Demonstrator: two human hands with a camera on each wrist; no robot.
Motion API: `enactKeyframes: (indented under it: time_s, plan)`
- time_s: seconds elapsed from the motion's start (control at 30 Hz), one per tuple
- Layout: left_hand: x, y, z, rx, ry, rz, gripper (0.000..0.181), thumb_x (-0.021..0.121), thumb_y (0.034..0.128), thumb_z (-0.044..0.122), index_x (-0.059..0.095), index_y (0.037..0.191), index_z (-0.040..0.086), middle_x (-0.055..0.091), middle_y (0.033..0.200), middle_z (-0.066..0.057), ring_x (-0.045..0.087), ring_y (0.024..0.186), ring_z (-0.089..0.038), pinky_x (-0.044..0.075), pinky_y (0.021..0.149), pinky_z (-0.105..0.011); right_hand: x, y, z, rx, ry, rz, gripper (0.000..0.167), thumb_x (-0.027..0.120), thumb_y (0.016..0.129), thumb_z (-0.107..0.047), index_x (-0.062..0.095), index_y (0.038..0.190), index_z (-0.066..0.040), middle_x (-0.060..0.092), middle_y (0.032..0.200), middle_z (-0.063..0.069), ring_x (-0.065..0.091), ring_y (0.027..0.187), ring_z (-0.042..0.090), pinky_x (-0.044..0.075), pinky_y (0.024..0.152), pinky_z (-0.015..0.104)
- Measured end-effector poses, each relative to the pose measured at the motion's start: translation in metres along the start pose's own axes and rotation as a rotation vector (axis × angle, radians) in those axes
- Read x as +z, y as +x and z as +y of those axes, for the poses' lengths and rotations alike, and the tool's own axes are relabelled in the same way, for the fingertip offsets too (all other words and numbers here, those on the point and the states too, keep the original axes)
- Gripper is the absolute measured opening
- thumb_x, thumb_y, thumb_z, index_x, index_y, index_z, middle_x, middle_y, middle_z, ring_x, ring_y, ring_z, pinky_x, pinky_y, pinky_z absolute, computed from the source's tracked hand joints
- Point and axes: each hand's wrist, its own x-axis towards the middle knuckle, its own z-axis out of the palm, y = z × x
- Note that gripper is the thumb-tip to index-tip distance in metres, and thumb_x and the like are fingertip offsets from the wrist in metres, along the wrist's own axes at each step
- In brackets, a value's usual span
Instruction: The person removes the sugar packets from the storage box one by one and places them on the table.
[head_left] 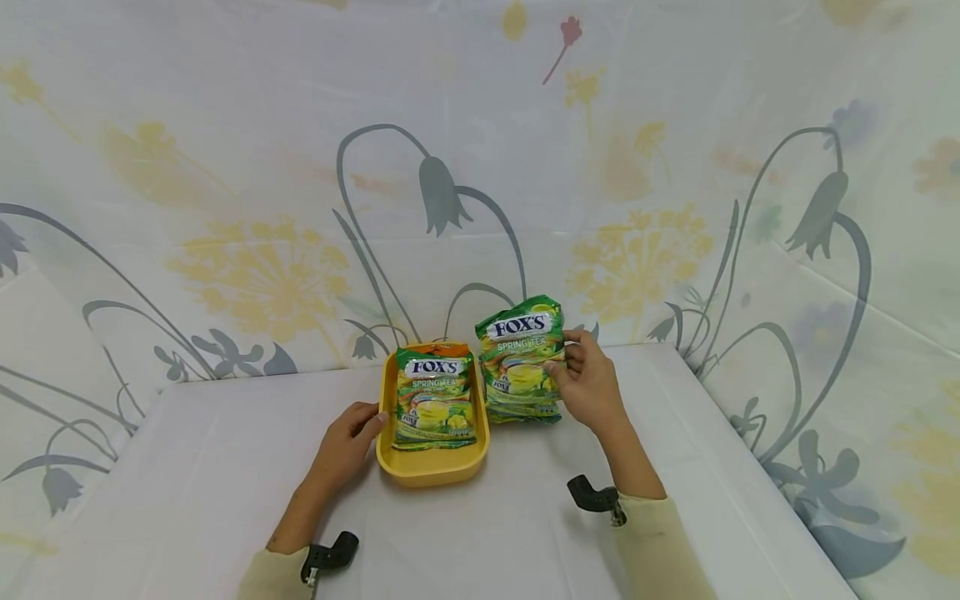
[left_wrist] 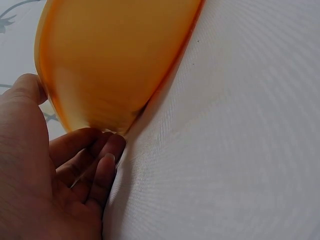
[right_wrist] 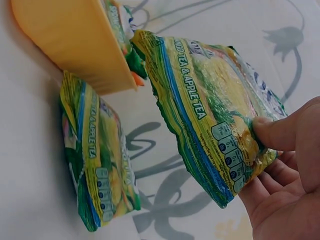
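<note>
2-handed: grips yellow tray [head_left: 435, 477] at left wall with left hand [head_left: 343, 443] | pinches green packet [head_left: 517, 354] in right hand [head_left: 591, 382] | holds it above 2nd packet [right_wrist: 97, 155], just right of tray, long axis pointing away

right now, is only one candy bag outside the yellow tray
No, the right hand holds one bag and another bag sits beside the yellow tray.

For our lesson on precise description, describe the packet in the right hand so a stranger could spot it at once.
On the white tabletop sits a yellow tray. Just to its right, the right hand holds a green FOX'S Spring Tea packet. A similar packet lies in the tray and a lower packet beside it, but only this one is gripped.
</note>
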Motion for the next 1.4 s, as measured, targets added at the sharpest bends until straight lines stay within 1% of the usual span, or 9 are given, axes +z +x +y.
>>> enactKeyframes:
  time_s: [0.2, 0.53, 0.63, 0.73, 0.83, 0.93, 1.03, 1.17, 1.4]
  plan:
    - [0.001, 0.001, -0.002, -0.002, 0.007, 0.002, 0.052, 0.054, 0.1111, 0.042, 0.064, 0.144, 0.003, 0.066, 0.134, -0.011, 0.06, 0.129, -0.032, 0.046, 0.115, -0.056, -0.012, 0.001, 0.005, 0.04, 0.006, 0.034, 0.055, 0.065, 0.105, -0.004, 0.042, 0.154, 0.005, 0.063, 0.139, 0.031, 0.065, 0.127, 0.043, 0.056, 0.103, 0.051]
    - [0.0, 0.0, 0.0, 0.001, 0.009, 0.006, 0.052, 0.053, 0.1113, 0.042, 0.064, 0.144, 0.003, 0.066, 0.133, -0.01, 0.06, 0.129, -0.031, 0.046, 0.115, -0.055, -0.031, 0.004, 0.015, 0.134, 0.017, 0.091, 0.048, 0.064, 0.106, -0.008, 0.047, 0.15, 0.005, 0.061, 0.142, 0.029, 0.062, 0.132, 0.04, 0.053, 0.106, 0.049]
    - [0.0, 0.0, 0.0, -0.005, 0.004, 0.001, 0.053, 0.052, 0.1116, 0.043, 0.064, 0.144, 0.003, 0.066, 0.133, -0.011, 0.059, 0.129, -0.031, 0.046, 0.116, -0.056, -0.037, 0.004, 0.017, 0.167, 0.021, 0.111, 0.049, 0.064, 0.107, -0.009, 0.046, 0.151, 0.004, 0.06, 0.143, 0.028, 0.061, 0.134, 0.04, 0.054, 0.106, 0.044]
    - [-0.001, 0.0, 0.0, -0.013, 0.004, -0.003, 0.054, 0.052, 0.1116, 0.044, 0.063, 0.144, 0.003, 0.066, 0.133, -0.011, 0.059, 0.13, -0.031, 0.045, 0.116, -0.056, -0.041, 0.004, 0.02, 0.198, 0.022, 0.128, 0.049, 0.063, 0.107, -0.011, 0.045, 0.151, 0.002, 0.06, 0.145, 0.026, 0.06, 0.134, 0.038, 0.055, 0.1, 0.032]
    - [0.0, 0.0, 0.0, -0.015, 0.004, -0.005, 0.054, 0.052, 0.1117, 0.043, 0.063, 0.145, 0.003, 0.065, 0.134, -0.011, 0.059, 0.13, -0.032, 0.045, 0.116, -0.056, -0.043, 0.004, 0.025, 0.21, 0.025, 0.142, 0.048, 0.062, 0.108, -0.013, 0.045, 0.151, 0.001, 0.061, 0.143, 0.025, 0.062, 0.13, 0.037, 0.054, 0.09, 0.021]
    - [0.0, 0.0, 0.0, -0.014, 0.0, -0.005, 0.053, 0.052, 0.1117, 0.042, 0.063, 0.145, 0.003, 0.065, 0.134, -0.011, 0.059, 0.13, -0.032, 0.045, 0.116, -0.056, -0.045, 0.004, 0.031, 0.204, 0.035, 0.162, 0.046, 0.063, 0.107, -0.011, 0.047, 0.149, 0.002, 0.064, 0.138, 0.026, 0.067, 0.119, 0.032, 0.054, 0.081, 0.015]
    - [0.0, -0.001, 0.0, -0.01, -0.001, -0.003, 0.053, 0.053, 0.1116, 0.042, 0.063, 0.145, 0.002, 0.066, 0.133, -0.011, 0.059, 0.129, -0.031, 0.046, 0.116, -0.056, -0.047, 0.004, 0.036, 0.198, 0.048, 0.181, 0.044, 0.062, 0.107, -0.009, 0.047, 0.147, 0.004, 0.066, 0.134, 0.027, 0.07, 0.104, 0.018, 0.055, 0.075, 0.015]
    - [0.0, -0.001, 0.0, -0.008, 0.0, -0.003, 0.054, 0.053, 0.1115, 0.043, 0.063, 0.145, 0.002, 0.066, 0.132, -0.011, 0.06, 0.128, -0.032, 0.046, 0.115, -0.057, -0.051, 0.003, 0.044, 0.211, 0.068, 0.208, 0.043, 0.061, 0.107, -0.008, 0.047, 0.146, 0.005, 0.065, 0.133, 0.029, 0.066, 0.09, 0.001, 0.055, 0.072, 0.016]
    - [0.0, 0.0, -0.001, -0.019, 0.008, -0.006, 0.053, 0.053, 0.1112, 0.043, 0.063, 0.145, 0.003, 0.065, 0.133, -0.011, 0.06, 0.128, -0.032, 0.047, 0.115, -0.056, -0.056, 0.001, 0.054, 0.247, 0.065, 0.253, 0.043, 0.062, 0.107, -0.011, 0.05, 0.146, 0.004, 0.066, 0.129, 0.028, 0.065, 0.085, -0.001, 0.055, 0.069, 0.016]
